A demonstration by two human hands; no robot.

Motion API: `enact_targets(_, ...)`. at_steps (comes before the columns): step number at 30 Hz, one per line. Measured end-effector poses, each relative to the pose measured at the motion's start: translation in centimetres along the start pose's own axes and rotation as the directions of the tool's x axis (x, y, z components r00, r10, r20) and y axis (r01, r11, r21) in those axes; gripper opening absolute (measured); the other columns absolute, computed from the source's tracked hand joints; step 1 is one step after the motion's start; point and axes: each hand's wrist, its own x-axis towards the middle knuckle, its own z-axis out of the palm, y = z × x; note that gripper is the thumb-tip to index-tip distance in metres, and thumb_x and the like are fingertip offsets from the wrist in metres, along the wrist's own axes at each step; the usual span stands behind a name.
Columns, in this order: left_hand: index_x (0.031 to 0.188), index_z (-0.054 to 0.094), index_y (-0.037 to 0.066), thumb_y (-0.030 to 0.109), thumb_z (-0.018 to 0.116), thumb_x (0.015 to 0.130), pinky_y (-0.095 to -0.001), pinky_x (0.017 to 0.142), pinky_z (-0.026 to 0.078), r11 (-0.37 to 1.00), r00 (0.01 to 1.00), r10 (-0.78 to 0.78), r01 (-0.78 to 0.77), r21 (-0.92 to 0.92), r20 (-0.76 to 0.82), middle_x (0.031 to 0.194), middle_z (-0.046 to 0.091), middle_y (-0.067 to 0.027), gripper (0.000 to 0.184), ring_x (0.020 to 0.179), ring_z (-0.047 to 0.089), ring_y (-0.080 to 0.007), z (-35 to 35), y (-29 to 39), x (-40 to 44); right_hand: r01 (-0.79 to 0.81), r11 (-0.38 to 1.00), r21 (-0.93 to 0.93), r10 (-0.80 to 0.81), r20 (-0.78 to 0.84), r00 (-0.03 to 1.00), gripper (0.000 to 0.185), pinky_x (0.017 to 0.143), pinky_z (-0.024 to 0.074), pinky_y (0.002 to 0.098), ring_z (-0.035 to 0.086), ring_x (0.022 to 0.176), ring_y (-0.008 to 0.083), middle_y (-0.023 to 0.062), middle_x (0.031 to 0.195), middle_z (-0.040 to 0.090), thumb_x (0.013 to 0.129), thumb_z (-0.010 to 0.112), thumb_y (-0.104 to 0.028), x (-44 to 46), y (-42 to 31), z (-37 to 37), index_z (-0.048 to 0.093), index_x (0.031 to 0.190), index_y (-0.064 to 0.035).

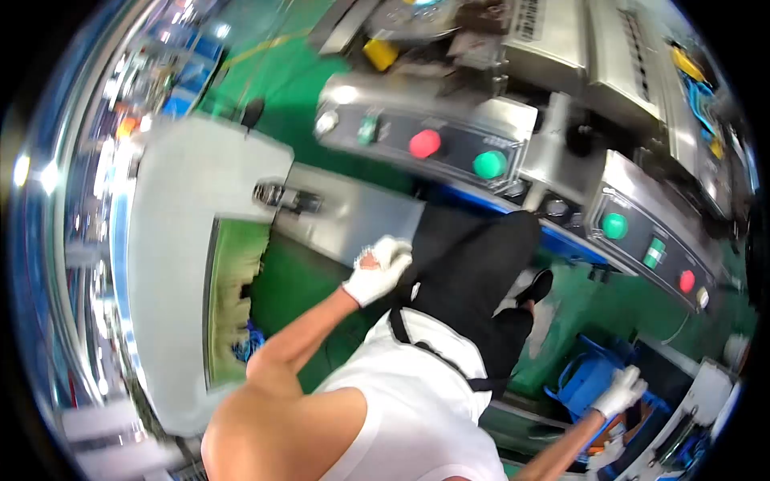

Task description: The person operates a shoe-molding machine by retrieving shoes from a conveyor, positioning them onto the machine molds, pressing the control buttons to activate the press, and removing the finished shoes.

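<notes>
Left hand (pixel 380 271) curled beside metal plate (pixel 377 215), palm hidden; right hand (pixel 622 391) blurred near blue basket (pixel 588 378); grips unclear

A factory workshop. Beyond the two gloved hands stood metal machines with control panels (pixel 425 144) bearing red and green push buttons; green-painted flooring (pixel 313 276) with a yellow line extended around them. Beside the left hand (pixel 377 271) lay a grey worktable (pixel 172 272); near the right hand (pixel 622 391), a blue bin (pixel 589 377).
</notes>
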Motion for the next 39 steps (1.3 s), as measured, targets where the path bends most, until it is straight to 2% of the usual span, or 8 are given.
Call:
enact_targets(2, 0.113, 0.072, 0.003, 0.017, 0.07, 0.097, -0.0436, 0.089, 0.056, 0.942, 0.947, -0.314, 0.303, -0.145, -0.062, 0.109, 0.071, -0.0194, 0.021, 0.1, 0.072, -0.0331, -1.6, -3.1, -2.9, -0.172, 0.985, 0.013, 0.157, 0.339, 0.928, 0.078, 0.092, 0.0587, 0.035, 0.069, 0.107, 0.0299, 0.0226, 0.148, 0.053, 0.101, 0.073, -0.029, -7.8, -2.7, 7.7, 0.035, 0.158, 0.0094)
enact_targets(7, 0.116, 0.072, 0.002, 0.025, 0.07, 0.096, -0.0436, 0.099, 0.054, 0.786, 0.739, -0.566, 0.618, 0.033, -0.366, 0.117, 0.072, -0.0189, 0.03, 0.112, 0.069, -0.035, -1.7, -16.8, -18.8, -0.08, 0.988, -0.13, 0.15, 0.74, 0.656, 0.079, 0.098, 0.0587, 0.0385, 0.058, 0.136, 0.0299, 0.0235, 0.157, 0.048, 0.101, 0.074, -0.024, -18.0, -8.4, 18.0, 0.033, 0.164, -0.0003)
enact_targets(11, 0.121, 0.07, 0.004, 0.034, 0.072, 0.096, -0.0494, 0.099, 0.051, 0.377, 0.109, -0.741, 0.884, -0.276, -0.663, 0.119, 0.071, -0.0184, 0.039, 0.111, 0.066, -0.0387, -3.5, -22.1, -35.7, 0.453, 0.867, -0.206, -0.039, 0.879, 0.476, 0.076, 0.105, 0.0567, 0.0374, 0.051, 0.142, 0.03, 0.0229, 0.167, 0.036, 0.103, 0.072, -0.025, -17.7, -10.0, 20.2, 0.034, 0.161, 0.0053)
enact_targets(13, 0.146, 0.054, 0.007, 0.056, 0.075, 0.09, -0.0513, 0.103, 0.05, -0.223, -0.249, -0.638, 0.965, -0.135, -0.729, 0.126, 0.068, -0.0219, 0.077, 0.127, 0.06, -0.0426, -5.6, -23.3, -42.6, 0.43, 0.872, -0.235, 0.004, 0.881, 0.473, 0.078, 0.103, 0.0579, 0.0378, 0.052, 0.14, 0.0312, 0.0228, 0.166, 0.038, 0.102, 0.073, -0.028, -16.6, -10.7, 20.6, 0.034, 0.161, 0.006)
enact_targets(16, 0.156, 0.045, 0.009, 0.066, 0.066, 0.092, -0.0583, 0.11, 0.045, -0.282, -0.381, -0.642, 0.924, -0.257, -0.665, 0.153, 0.05, -0.027, 0.088, 0.137, 0.053, -0.0444, -8.4, -23.0, -47.1, 0.566, 0.742, -0.36, 0.045, 0.869, 0.493, 0.081, 0.093, 0.0597, 0.0355, 0.061, 0.128, 0.0264, 0.0217, 0.163, 0.043, 0.1, 0.074, -0.031, -14.5, -12.0, 21.3, 0.035, 0.163, 0.0024)
enact_targets(26, 0.105, 0.069, 0.004, 0.039, 0.054, 0.109, -0.055, 0.088, 0.052, 0.122, 0.02, -0.691, 0.988, -0.09, -0.722, 0.108, 0.068, -0.0224, 0.038, 0.103, 0.065, -0.0447, -6.2, -28.7, -49.3, 0.746, 0.524, -0.411, -0.003, 0.875, 0.484, 0.073, 0.082, 0.0574, 0.0323, 0.069, 0.093, 0.0188, 0.0172, 0.132, 0.066, 0.098, 0.074, -0.032, -17.5, -18.2, 24.0, 0.045, 0.159, -0.0056)
enact_targets(36, 0.11, 0.069, 0.005, 0.015, 0.069, 0.097, -0.0487, 0.091, 0.054, 0.765, 0.617, -0.543, 0.643, -0.034, -0.57, 0.111, 0.067, -0.019, 0.016, 0.104, 0.066, -0.0414, -7.1, -18.5, -25.0, 0.472, 0.87, 0.14, -0.145, 0.989, -0.025, 0.075, 0.106, 0.0548, 0.0391, 0.065, 0.128, 0.0293, 0.0235, 0.151, 0.056, 0.093, 0.078, -0.011, -33.9, -28.7, 23.9, 0.042, 0.158, 0.0001)
enact_targets(39, 0.108, 0.068, 0.003, 0.005, 0.074, 0.089, -0.0472, 0.09, 0.054, 0.951, 0.801, -0.273, 0.307, -0.025, -0.532, 0.108, 0.067, -0.019, 0.02, 0.101, 0.066, -0.0388, -8.2, -11.9, -17.4, 0.586, 0.549, 0.596, -0.474, 0.8, -0.368, 0.079, 0.114, 0.049, 0.0436, 0.059, 0.134, 0.0395, 0.0275, 0.151, 0.054, 0.089, 0.081, -0.026, -38.4, -30.9, 24.0, 0.046, 0.153, 0.0033)
